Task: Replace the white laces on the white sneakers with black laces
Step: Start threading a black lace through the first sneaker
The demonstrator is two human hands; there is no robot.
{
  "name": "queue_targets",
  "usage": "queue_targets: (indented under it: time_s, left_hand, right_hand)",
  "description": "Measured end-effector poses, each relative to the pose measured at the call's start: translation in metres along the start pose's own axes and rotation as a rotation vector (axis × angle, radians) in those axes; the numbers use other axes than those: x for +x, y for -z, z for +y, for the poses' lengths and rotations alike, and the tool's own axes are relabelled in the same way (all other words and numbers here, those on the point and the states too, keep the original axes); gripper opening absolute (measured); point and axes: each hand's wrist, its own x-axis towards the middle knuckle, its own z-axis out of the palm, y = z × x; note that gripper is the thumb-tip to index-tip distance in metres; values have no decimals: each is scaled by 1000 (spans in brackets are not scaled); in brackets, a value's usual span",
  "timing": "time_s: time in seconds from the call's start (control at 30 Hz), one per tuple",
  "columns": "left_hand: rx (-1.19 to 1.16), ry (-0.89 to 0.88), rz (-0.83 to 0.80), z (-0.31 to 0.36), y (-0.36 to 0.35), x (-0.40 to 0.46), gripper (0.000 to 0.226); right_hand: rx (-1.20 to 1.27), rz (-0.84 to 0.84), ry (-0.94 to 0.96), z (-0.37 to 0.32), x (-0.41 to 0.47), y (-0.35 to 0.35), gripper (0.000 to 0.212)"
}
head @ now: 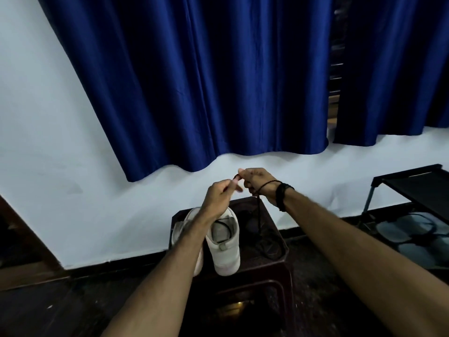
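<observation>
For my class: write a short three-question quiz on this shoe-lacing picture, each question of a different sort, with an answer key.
1. True or false: both white sneakers stand on the dark stool.
2. Multiple choice: What do the right hand and the left hand hold between them? A) a white lace B) a black lace C) a brush
3. Fill in: Behind the hands hangs a blue ______.

Key:
1. True; they stand side by side, the left one partly hidden by the forearm.
2. B; both hands pinch its upper end above the stool, and the lace hangs down from the right hand.
3. curtain
</observation>
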Motion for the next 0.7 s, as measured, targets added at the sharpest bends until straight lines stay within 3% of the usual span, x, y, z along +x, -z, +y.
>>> queue_targets:
  time_s: [0.07, 0.17, 0.23, 0.27, 0.33, 0.4, 0.47, 0.53, 0.6, 0.67, 0.7]
  left_hand:
    - [-9, 94, 238, -14, 16, -2, 39]
    - [-77, 508, 629, -50, 51, -4, 34]
    - [135, 775, 664, -55, 63, -15, 37]
    - [279, 805, 637, -49, 62, -19, 39]
    - [385, 535, 630, -27, 52, -22, 41]
    - [213, 189, 456, 5, 34, -17, 43]
    - [-69, 91, 97, 36, 20, -16, 33]
    - [-118, 78, -123, 52, 17, -18, 30]
    - [-43, 11, -75, 54, 24, -16, 26]
    - [-11, 22, 151, 42, 37, -13, 24]
    - [-42, 112, 318, 31, 47, -11, 23]
  right_hand:
    - [-9, -40, -23, 4, -8, 11, 35]
    - [-42, -140, -47, 12, -23, 30, 33]
    - [-32, -142, -59, 12, -31, 40, 31]
    - [-28, -132, -60, 10, -33, 41, 31]
    - [-44, -127, -41, 0, -36, 38, 30]
    - [-89, -132, -6, -13, -36, 25, 30]
    - [-106, -110, 33, -23, -34, 10, 31]
    - [-94, -38, 60, -32, -32, 4, 31]
    - [-83, 30, 51, -34, -34, 11, 33]
    - [-78, 14, 14, -28, -42, 27, 33]
    - [-77, -10, -6, -25, -47, 35, 32]
